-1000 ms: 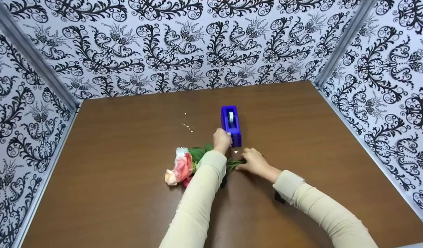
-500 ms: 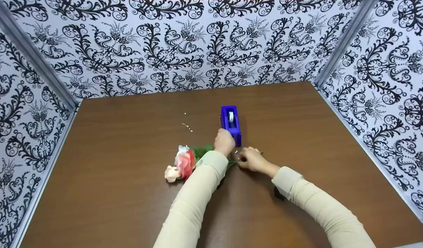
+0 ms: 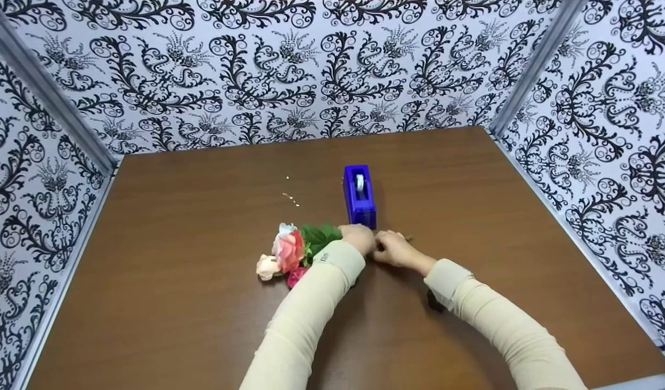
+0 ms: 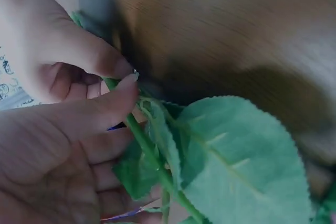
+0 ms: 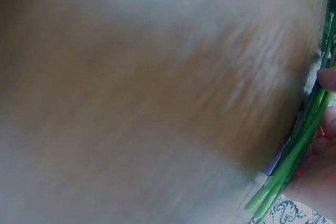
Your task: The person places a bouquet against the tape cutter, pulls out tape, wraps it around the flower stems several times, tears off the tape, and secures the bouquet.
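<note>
- My left fingers [image 4: 107,145] pinched the green stems [image 4: 144,142].
- My right fingers [image 3: 388,241] gripped them just beside.
- Blooms [image 3: 290,251] lay leftward; a blue tape dispenser [image 3: 360,203] stood just beyond.

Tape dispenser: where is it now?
In the head view, the tape dispenser stands on the brown table, slightly right of picture centre, just beyond the left hand.

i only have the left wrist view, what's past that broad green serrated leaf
Observer: The head view shows a bunch of white, pink, cream and red ruffled flowers.
Operator: what else is nearby
Observer: In the head view, a blue, box-shaped tape dispenser holding a whitish ring-shaped roll.
Operator: just the one green stem then
Observer: No, the right wrist view shows at least two straight green stems, their bare ends side by side.
</note>
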`<state>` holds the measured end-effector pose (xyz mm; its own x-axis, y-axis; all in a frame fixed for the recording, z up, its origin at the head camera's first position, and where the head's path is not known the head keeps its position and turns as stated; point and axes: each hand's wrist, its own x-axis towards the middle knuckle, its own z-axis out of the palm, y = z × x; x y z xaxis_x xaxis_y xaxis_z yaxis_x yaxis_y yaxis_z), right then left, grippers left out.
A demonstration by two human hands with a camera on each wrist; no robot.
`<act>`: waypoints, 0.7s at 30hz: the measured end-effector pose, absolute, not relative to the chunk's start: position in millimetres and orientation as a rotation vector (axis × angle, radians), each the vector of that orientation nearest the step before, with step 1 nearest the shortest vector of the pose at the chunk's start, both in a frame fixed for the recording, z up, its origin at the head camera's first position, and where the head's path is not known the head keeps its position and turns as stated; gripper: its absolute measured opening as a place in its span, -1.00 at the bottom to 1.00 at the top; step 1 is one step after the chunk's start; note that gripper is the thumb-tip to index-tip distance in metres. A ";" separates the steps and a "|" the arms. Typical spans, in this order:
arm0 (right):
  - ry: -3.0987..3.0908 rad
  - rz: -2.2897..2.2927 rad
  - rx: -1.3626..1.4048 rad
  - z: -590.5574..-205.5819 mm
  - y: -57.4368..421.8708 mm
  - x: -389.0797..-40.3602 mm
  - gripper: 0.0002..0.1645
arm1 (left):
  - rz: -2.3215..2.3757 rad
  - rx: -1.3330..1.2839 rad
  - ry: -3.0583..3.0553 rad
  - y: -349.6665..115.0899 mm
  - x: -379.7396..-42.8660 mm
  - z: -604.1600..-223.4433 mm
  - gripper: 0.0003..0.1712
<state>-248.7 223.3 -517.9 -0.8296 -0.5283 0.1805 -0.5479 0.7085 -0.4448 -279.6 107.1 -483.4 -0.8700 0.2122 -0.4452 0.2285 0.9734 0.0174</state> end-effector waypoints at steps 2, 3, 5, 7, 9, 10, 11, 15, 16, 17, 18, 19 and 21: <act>-2.873 0.744 0.905 -517.9 223.1 -249.0 -0.89 | -0.058 0.405 2.651 99.6 -269.1 -470.5 -0.61; -2.877 0.738 0.900 -517.4 223.1 -248.9 -0.90 | -0.048 0.436 2.646 95.7 -263.8 -463.2 -0.63; -2.888 0.739 0.896 -516.4 222.8 -248.9 -0.92 | -0.028 0.479 2.650 89.9 -257.2 -456.6 -0.62; -2.905 0.744 0.896 -515.4 222.5 -249.1 -0.92 | -0.011 0.498 2.653 85.8 -253.6 -453.0 -0.63; -2.921 0.734 0.910 -514.3 222.7 -249.4 -0.93 | 0.012 0.467 2.668 84.2 -252.3 -453.1 -0.63; -2.932 0.734 0.917 -513.5 222.9 -249.4 -0.93 | 0.001 0.467 2.674 84.3 -252.1 -453.9 -0.62; -2.938 0.731 0.930 -512.8 223.4 -249.5 -0.93 | -0.013 0.468 2.679 84.8 -251.9 -454.6 -0.60; -2.960 0.822 0.959 -510.2 226.0 -250.4 -0.93 | -0.090 0.499 2.715 90.7 -252.9 -460.7 -0.57; -2.967 0.850 0.960 -509.7 226.6 -250.7 -0.93 | -0.114 0.511 2.722 92.2 -253.0 -462.3 -0.60; -2.971 0.876 0.963 -509.2 227.2 -251.0 -0.94 | -0.136 0.525 2.730 93.3 -253.0 -464.3 -0.63; -2.979 0.908 0.959 -508.8 227.6 -251.2 -0.94 | -0.161 0.547 2.738 94.0 -253.2 -466.5 -0.65; -2.990 0.933 0.951 -508.4 228.0 -251.4 -0.94 | -0.190 0.569 2.744 94.2 -253.4 -468.7 -0.67; -3.002 0.970 0.944 -508.1 228.6 -252.0 -0.92 | -0.234 0.615 2.755 93.4 -253.9 -472.8 -0.66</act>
<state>-252.0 228.6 -508.1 -0.8250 -0.5643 0.0301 -0.4753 0.6641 -0.5771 -253.9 93.4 -472.8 -0.8606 0.3870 -0.3310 0.4373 0.8947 -0.0910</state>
